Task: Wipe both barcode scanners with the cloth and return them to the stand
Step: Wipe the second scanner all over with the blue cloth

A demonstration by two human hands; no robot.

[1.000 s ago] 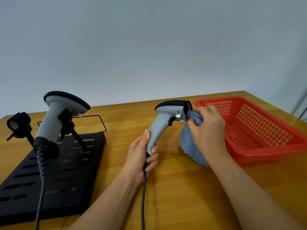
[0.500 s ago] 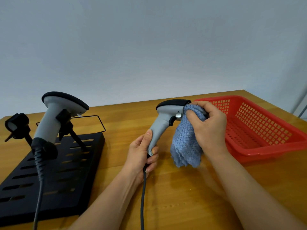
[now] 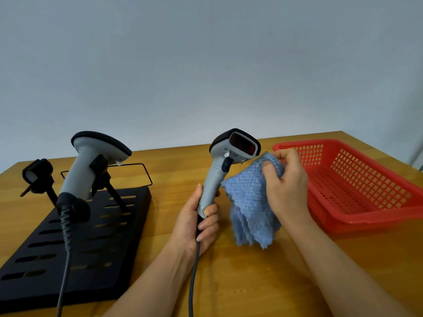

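Observation:
My left hand (image 3: 196,223) grips the handle of a grey barcode scanner (image 3: 223,161), held upright above the table with its dark red window turned toward me. My right hand (image 3: 285,186) pinches a blue knitted cloth (image 3: 249,207) just right of the scanner head; the cloth hangs down beside the handle. A second grey scanner (image 3: 91,163) rests in a black clip on the black slotted stand (image 3: 96,252) at the left. Another clip (image 3: 36,177) on the stand's far left holds nothing.
A red plastic basket (image 3: 357,216) sits on the wooden table at the right, close to my right hand. Grey cables run from both scanners toward the near table edge. A plain wall lies behind the table.
The held scanner has turned so its window now faces me. My right hand and the cloth have come off the scanner head and sit a little to its right.

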